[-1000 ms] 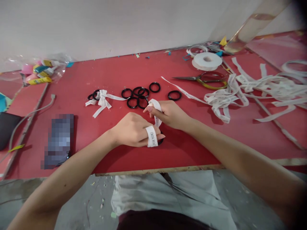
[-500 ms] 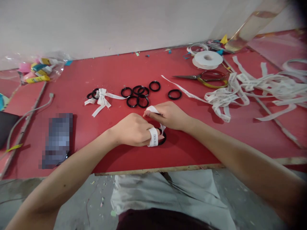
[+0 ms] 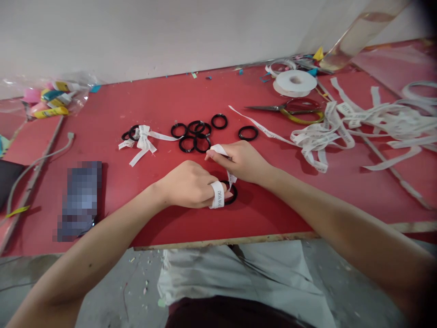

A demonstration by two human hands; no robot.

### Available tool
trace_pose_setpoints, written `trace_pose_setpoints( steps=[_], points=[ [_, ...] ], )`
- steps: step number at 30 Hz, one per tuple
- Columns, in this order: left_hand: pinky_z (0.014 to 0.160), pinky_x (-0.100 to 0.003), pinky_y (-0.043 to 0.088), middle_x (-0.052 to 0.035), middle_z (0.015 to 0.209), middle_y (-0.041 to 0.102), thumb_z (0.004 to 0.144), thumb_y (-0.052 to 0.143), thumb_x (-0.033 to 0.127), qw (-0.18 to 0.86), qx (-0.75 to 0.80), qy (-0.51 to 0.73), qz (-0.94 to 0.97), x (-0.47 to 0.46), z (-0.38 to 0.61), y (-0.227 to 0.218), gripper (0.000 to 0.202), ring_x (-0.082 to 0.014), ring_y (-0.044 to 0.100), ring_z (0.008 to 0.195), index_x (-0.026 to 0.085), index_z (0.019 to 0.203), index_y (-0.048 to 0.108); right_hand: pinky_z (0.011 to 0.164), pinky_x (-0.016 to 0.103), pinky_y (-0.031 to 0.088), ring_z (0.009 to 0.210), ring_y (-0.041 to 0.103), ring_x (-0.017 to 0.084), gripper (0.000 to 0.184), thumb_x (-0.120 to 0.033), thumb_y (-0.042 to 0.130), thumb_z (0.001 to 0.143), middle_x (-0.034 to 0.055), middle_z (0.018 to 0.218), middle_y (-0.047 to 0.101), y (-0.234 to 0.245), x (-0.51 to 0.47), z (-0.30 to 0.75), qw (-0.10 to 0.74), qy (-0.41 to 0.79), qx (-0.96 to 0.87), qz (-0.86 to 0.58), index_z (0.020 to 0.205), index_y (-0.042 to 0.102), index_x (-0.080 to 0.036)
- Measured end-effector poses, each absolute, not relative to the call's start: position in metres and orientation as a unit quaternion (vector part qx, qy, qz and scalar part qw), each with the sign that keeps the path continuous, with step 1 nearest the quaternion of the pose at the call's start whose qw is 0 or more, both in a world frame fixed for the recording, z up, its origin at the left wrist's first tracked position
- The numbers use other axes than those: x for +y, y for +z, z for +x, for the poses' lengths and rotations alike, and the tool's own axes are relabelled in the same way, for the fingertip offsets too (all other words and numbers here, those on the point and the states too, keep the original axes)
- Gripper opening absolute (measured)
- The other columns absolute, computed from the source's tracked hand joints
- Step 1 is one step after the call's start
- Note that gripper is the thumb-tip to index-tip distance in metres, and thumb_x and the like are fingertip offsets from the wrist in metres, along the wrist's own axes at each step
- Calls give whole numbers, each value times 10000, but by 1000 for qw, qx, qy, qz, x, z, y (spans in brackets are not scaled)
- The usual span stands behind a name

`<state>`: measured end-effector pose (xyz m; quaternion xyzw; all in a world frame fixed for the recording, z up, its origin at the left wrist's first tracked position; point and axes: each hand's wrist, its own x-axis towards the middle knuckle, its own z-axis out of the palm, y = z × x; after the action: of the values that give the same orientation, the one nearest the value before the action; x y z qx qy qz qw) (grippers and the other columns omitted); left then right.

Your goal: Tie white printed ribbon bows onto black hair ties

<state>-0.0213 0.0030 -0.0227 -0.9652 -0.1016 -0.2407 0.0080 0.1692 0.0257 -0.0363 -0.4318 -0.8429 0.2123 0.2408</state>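
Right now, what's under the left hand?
A black hair tie: its right side shows beyond the left hand. The hand and printed white ribbon across it cover the rest. Anything else beneath is hidden.

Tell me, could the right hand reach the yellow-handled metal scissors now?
Probably yes: only a round black ring and printed white ribbon strip, both lying low, come between the right hand and the scissors, though its held white ribbon might hamper it.

Clear bag (image 3: pixel 82 97): we see coloured tubes (image 3: pixel 51 112) inside.
White cable (image 3: pixel 39 159): yellow tie (image 3: pixel 18 211) around it.
Clear container (image 3: pixel 365 31): liquid (image 3: pixel 358 39) inside.
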Motion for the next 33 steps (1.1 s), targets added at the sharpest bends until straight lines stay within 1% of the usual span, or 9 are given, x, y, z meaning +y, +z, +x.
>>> trace_pose_setpoints(
  steps=[3,8,15,25,30,33],
  points=[
    [483,-292,315,41,553,620,956,539,320,8,-100,-240,-966,3,-21,-23,345,-88,491,454,173,658,632,566,265,281,521,504,122,446,-435,400,992,3,586,630,-36,26,169,238,211,-843,-433,863,741,-179],
    [481,-297,305,42,536,601,964,523,327,16,-101,-234,-967,3,-23,-24,372,-86,470,445,174,640,621,567,271,272,548,531,129,442,-449,406,989,15,646,675,-37,26,169,236,218,-846,-426,838,731,-190],
    [488,-295,312,35,546,609,974,501,331,16,-103,-224,-969,2,-22,-24,396,-88,480,456,168,636,627,574,273,261,571,535,135,451,-466,400,989,20,656,669,-37,26,169,224,216,-854,-416,813,708,-188],
    [505,-296,315,23,567,625,981,472,302,28,-105,-184,-977,2,-23,-24,411,-87,496,469,159,629,627,560,276,220,531,452,121,437,-454,402,987,-12,562,532,-33,26,169,193,208,-860,-424,834,700,-172],
    [503,-314,314,23,596,645,944,535,286,26,-107,-164,-980,1,-24,-25,345,-101,499,485,163,646,654,558,278,207,523,428,118,428,-447,407,985,-17,549,509,-32,25,169,189,208,-861,-425,838,699,-171],
    [505,-324,307,22,636,670,940,535,277,17,-113,-126,-985,2,-24,-27,316,-107,518,510,170,677,673,558,279,203,520,421,117,419,-445,417,982,-17,547,498,-32,26,169,184,205,-862,-425,812,682,-167]
  ],
)
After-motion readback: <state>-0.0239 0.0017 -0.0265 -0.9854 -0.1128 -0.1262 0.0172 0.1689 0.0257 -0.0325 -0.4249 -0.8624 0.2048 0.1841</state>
